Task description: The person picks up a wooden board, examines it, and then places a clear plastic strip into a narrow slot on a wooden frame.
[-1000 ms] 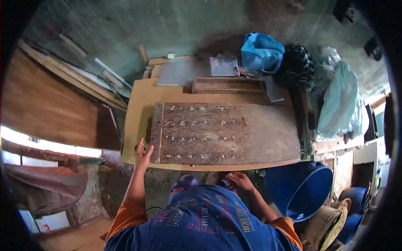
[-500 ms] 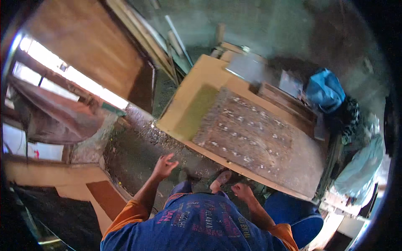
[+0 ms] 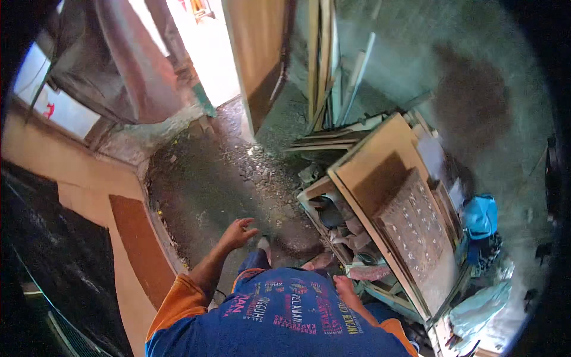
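Note:
Over the dusty concrete floor, my left hand (image 3: pixel 239 232) hangs with its fingers apart and nothing in it. My right hand (image 3: pixel 345 288) is low beside my body, nearest the right-hand workbench; its fingers look curled, and what they hold, if anything, is hidden. On the tan bench top (image 3: pixel 375 157) lies a weathered board (image 3: pixel 417 238) marked with white spots, with a wooden piece along its far side. Jumbled items, including a pink piece (image 3: pixel 366 273), fill the space under the top. My feet (image 3: pixel 264 247) show below me on the floor.
A bright doorway (image 3: pixel 214 59) with a plywood panel (image 3: pixel 259 41) opens ahead. Long planks (image 3: pixel 315 59) lean on the wall. A blue bag (image 3: pixel 480 217) and plastic sacks (image 3: pixel 476 309) are at right. A low tan wall (image 3: pixel 83 208) with dark sheeting (image 3: pixel 47 250) runs along the left.
My view has swung left from the bench to the doorway, so the bench now sits at right. My left hand has left the board's edge and hangs open over the floor.

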A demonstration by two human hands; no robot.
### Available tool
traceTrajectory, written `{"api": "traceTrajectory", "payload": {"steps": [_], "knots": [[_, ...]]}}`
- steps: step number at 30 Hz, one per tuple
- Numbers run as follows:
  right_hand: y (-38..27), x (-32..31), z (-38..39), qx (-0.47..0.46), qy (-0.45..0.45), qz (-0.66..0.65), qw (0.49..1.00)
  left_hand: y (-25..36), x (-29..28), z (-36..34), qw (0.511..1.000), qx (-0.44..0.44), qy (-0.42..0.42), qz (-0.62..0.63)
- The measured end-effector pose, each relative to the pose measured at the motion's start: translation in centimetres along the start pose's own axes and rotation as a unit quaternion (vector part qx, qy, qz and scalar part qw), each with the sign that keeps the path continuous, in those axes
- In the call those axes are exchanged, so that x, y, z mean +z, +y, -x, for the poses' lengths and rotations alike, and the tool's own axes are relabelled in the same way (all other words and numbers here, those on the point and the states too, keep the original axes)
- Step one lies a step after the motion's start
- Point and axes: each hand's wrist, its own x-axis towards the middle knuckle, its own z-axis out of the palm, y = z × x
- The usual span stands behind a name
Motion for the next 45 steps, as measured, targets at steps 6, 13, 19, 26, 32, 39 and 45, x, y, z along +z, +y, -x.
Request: {"api": "traceTrajectory", "payload": {"steps": [6,13,19,26,32,39,45], "knots": [[-10.7,4.6,-0.9,-0.083,0.012,0.133,0.988,-7.3,-6.5,2.4,0.988,-0.040,0.104,0.104],[-20.1,9.8,-8.1,-0.116,-0.041,0.100,0.987,-8.2,-9.7,5.1,0.974,-0.110,0.157,0.119],[-24.3,15.0,-17.1,-0.119,-0.118,0.286,0.944,-7.9,-13.9,3.4,0.960,-0.152,0.216,0.092],[-31.5,18.6,-21.0,-0.097,-0.165,0.180,0.965,-7.2,-18.6,-1.1,0.950,-0.187,0.231,0.100],[-38.2,16.5,-17.3,-0.079,-0.173,0.139,0.972,-8.6,-21.4,-6.0,0.959,-0.166,0.198,0.116],[-36.9,18.4,-9.6,-0.028,-0.058,0.049,0.997,-15.8,-27.7,-12.4,0.975,-0.152,0.098,0.130],[-28.9,21.3,-3.3,-0.029,0.049,0.027,0.998,-20.2,-31.5,-20.0,0.979,-0.161,-0.027,0.118]]}}
